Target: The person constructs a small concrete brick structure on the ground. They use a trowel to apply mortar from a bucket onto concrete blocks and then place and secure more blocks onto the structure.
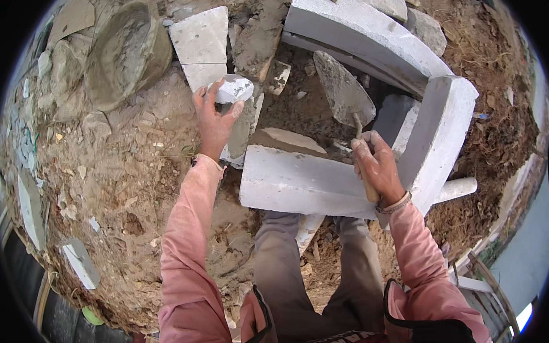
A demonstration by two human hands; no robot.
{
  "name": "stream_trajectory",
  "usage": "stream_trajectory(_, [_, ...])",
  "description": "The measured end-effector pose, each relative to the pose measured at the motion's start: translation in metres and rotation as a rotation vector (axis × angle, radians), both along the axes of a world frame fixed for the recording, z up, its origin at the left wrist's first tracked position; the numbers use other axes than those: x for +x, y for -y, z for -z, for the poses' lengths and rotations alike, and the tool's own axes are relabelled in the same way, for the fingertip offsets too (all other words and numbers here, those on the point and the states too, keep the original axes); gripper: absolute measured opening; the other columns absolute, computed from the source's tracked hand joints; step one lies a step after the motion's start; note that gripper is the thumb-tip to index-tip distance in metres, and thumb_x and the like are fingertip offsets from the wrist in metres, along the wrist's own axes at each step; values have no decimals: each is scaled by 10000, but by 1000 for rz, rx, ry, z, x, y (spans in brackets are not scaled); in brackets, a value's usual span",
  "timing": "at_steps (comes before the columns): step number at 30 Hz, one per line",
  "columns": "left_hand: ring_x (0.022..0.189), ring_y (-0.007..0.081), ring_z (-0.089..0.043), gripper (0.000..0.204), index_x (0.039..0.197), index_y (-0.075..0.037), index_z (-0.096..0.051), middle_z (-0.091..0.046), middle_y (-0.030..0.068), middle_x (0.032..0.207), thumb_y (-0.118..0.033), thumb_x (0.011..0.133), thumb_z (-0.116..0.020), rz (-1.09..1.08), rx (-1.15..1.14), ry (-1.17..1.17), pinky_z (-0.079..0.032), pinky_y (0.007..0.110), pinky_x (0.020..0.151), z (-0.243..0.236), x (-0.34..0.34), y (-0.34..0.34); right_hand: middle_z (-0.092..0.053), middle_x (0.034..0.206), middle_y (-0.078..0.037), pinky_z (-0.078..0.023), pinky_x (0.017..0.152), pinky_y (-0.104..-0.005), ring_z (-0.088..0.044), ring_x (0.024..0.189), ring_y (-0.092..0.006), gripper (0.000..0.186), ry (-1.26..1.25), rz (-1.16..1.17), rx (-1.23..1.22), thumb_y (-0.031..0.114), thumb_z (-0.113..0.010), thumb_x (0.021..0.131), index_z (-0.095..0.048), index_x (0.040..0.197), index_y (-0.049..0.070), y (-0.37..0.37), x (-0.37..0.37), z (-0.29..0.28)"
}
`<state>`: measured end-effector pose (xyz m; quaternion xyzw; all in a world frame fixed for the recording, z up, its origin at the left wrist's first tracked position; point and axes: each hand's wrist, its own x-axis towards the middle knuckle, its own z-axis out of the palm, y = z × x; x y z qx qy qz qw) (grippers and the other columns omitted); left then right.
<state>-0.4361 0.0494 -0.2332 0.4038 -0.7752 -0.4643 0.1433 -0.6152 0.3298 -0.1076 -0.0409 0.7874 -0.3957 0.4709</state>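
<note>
White chunk [236, 88] and trowel [343, 90] being held.
Chunk is being pinched by left hand [216, 124] at near edge of pale slab [201, 41]; trowel is being clamped by right hand [380, 166] among white blocks [302, 178]; steady control seemingly being called for.

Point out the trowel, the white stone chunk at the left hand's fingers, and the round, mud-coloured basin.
Trowel [342, 92]: head view, on the middle of its blade.
White stone chunk [233, 92]: head view, on its pale upper face.
Basin [160, 47]: head view, on its right wall.
</note>
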Motion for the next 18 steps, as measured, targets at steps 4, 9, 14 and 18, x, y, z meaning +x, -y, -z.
stream_trajectory(4, [1216, 247, -437, 695, 1314, -40, -477, -394, 131, 1272, -81, 716, -830, -73, -111, -37, -424, 349, 1009, 13, 4, -23, -546, 692, -38, -455, 499, -272, -550, 549, -116, 287, 45, -5, 10, 255, -650, 913, -522, 985, 9, 4, 8, 9])
stream_trajectory(9, [1195, 237, -457, 820, 1324, 3, -326, -437, 158, 1262, -49, 681, -833, -134, -9, -166, -403, 366, 1021, 4, 1, -48, -605, 819, -131, -502, 700, -376, -617, 749, -245, 417, -231, -236, -121, 296, -736, 821, -515, 1010, -2, 56, 21, 35])
stream_trajectory(14, [1175, 255, -491, 837, 1351, -10, -297, -448, 181, 1278, -59, 694, -814, -23, -79, -149, -393, 384, 1039, -18, -4, -46, -641, 1014, -203, -494, 825, -400, -637, 942, -294, 453, -324, -418, -376, 269, -757, 782, -525, 1055, -9, 139, 6, 55])
stream_trajectory(18, [1185, 247, -503, 727, 1379, -45, -305, -479, 197, 1299, -42, 780, -717, -139, 810, -492, -378, 384, 1050, -34, -3, -12, -646, 1064, -149, -485, 871, -372, -625, 977, -265, 507, -246, -562, -461, 291, -791, 754, -550, 1104, 14, 170, -3, 60])
